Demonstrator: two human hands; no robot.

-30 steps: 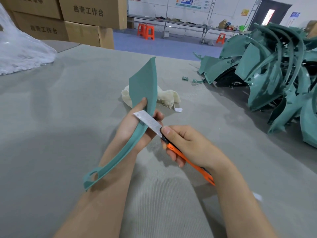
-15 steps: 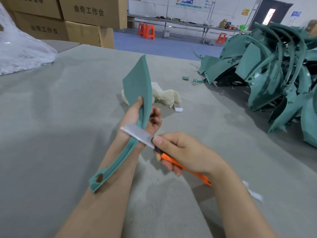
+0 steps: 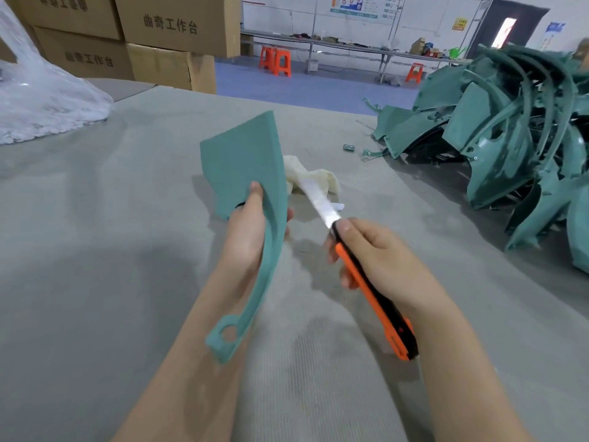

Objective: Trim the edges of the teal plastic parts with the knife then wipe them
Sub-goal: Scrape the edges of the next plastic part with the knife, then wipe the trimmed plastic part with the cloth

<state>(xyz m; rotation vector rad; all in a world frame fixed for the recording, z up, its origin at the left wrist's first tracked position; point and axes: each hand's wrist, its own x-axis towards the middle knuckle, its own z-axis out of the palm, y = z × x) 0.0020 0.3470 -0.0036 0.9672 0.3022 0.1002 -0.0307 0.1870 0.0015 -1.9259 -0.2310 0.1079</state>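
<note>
Left hand (image 3: pixel 247 231) grips one teal part (image 3: pixel 245 161) where its broad flat panel narrows into a long curved arm, thumb lying on the near face, fingertips just showing round the far edge. Part is held upright above the bench (image 3: pixel 95 250), panel end up and away from the person. The arm curves down along the left forearm to a ringed end with a round hole. Right hand (image 3: pixel 376 260) is curled round the orange-and-black knife (image 3: pixel 373 301), thumb pressed at the top of the handle near the blade (image 3: pixel 315 196). Blade is extended, blurred, pointing up and away, apart from the part with a clear gap between the two. Behind the blade a cream rag (image 3: pixel 322 181) lies crumpled on the bench, partly hidden by the panel; a small white scrap (image 3: pixel 338 206) sits just beside it. Right side of the bench carries a big tangled pile of teal parts (image 3: pixel 510 138), well apart from both hands. A small teal offcut (image 3: pixel 349 147) lies near the pile's left edge. Far left, a clear plastic bag (image 3: pixel 38 100) rests on the bench, with stacked cardboard boxes (image 3: pixel 178 27) bearing printed characters behind it. Orange stools (image 3: pixel 275 60) stand on the blue floor further back
</note>
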